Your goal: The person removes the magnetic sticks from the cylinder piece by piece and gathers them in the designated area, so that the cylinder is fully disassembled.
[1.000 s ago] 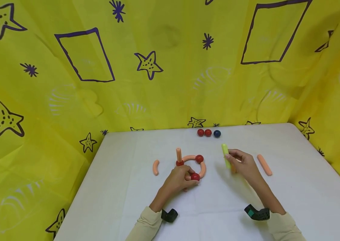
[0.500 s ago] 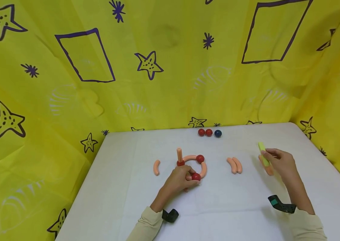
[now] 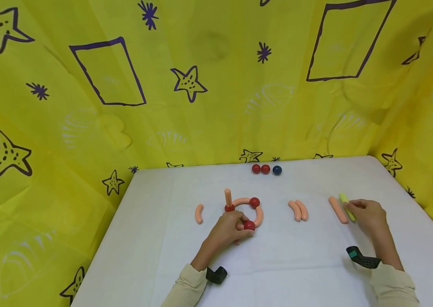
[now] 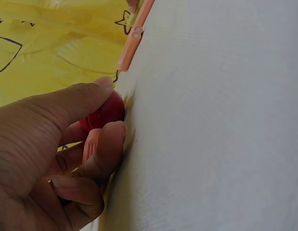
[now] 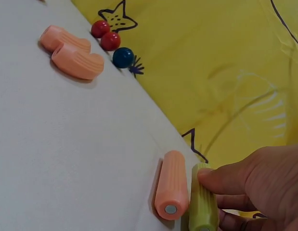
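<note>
My left hand (image 3: 229, 228) pinches a red ball (image 3: 249, 226) between thumb and fingers. That ball belongs to a ring of curved orange pieces (image 3: 259, 216) joined by red balls, and a straight orange rod (image 3: 228, 198) stands up from the ring's far left ball. Part of the ring is hidden under the hand. At the right, my right hand (image 3: 368, 215) grips a yellow-green rod (image 5: 203, 202) close over the table, alongside a straight orange rod (image 5: 172, 185) that has a metal disc in its end.
Two curved orange pieces (image 3: 298, 210) lie together between the hands. Another curved orange piece (image 3: 199, 213) lies left of the ring. At the back edge sit two red balls (image 3: 260, 169) and a blue ball (image 3: 277, 170), before a yellow patterned cloth (image 3: 216, 106).
My right hand has carried the yellow-green rod rightward, past the two curved pieces, over the orange rod and down to its right side. The left hand has stayed on the ring.
</note>
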The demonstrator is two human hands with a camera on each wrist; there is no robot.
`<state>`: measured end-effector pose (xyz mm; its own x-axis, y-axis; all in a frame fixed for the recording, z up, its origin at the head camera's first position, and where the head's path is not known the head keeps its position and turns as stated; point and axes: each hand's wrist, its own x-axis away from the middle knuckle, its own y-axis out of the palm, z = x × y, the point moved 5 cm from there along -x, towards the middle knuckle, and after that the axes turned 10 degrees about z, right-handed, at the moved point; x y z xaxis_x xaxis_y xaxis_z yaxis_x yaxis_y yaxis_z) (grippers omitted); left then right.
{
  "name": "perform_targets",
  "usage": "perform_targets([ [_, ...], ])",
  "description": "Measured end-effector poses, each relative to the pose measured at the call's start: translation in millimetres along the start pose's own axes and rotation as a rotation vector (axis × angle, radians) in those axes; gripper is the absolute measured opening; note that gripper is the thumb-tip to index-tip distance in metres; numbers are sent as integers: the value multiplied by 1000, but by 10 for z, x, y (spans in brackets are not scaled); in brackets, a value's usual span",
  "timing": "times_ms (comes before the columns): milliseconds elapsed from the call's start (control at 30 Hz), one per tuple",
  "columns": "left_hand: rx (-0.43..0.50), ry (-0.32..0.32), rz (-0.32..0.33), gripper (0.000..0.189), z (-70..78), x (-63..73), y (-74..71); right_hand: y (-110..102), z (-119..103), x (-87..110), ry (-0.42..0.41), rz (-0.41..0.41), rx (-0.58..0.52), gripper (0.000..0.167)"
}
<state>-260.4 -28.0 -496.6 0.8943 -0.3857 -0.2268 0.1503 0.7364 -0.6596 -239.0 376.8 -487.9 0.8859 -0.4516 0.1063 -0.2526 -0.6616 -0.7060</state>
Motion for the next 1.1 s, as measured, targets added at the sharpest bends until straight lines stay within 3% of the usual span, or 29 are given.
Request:
perform_targets([
  [333,7,6,-1,28,16,5,5,59,-35,27,-64,100,58,59],
  [1100,-2,15,13,27,7,7,-2,94,-78,78,-73,97,58,54],
])
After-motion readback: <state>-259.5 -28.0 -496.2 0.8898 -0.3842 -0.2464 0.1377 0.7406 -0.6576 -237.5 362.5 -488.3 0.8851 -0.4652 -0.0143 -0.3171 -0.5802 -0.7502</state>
